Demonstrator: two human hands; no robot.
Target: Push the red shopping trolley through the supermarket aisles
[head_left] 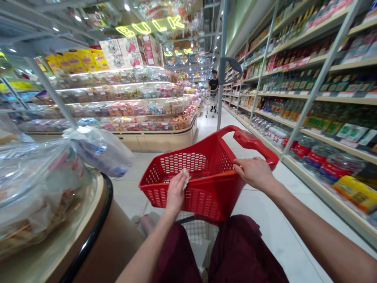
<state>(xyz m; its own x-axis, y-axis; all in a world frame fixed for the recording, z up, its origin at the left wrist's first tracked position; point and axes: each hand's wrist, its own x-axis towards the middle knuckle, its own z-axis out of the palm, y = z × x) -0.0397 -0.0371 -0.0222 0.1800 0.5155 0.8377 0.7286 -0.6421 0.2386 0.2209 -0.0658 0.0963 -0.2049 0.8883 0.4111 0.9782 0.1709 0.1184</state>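
Your left hand: your left hand (176,191) rests on the near rim of the red shopping basket (191,173). Your fingers curl shut around a small white crumpled paper (185,177), which pokes up above the rim.
Your right hand: your right hand (253,171) lies flat on the basket's right rim, just below the handle. Your fingers are stretched out and loose, and they grip nothing tight.
Red shopping basket: it sits right in front of you, in the middle of the aisle floor (265,220). It has holes all over its sides. You can see no goods inside it.
Handle: the red handle (250,141) curves up over the far right side of the basket, just above your right hand.
Your legs: your dark red trousers (235,251) show at the bottom, just behind the basket.
On your left: a round counter (97,220) with a black edge holds clear bags of food (35,188). Behind it stand shelves of wrapped sweets (132,106) under a yellow light sign that reads BULK (150,26).
On your right: long shelves (324,98) hold bottles and jars.
Far off: another person (213,84) in a dark top stands with a cart (211,100) down the aisle, well apart from you.
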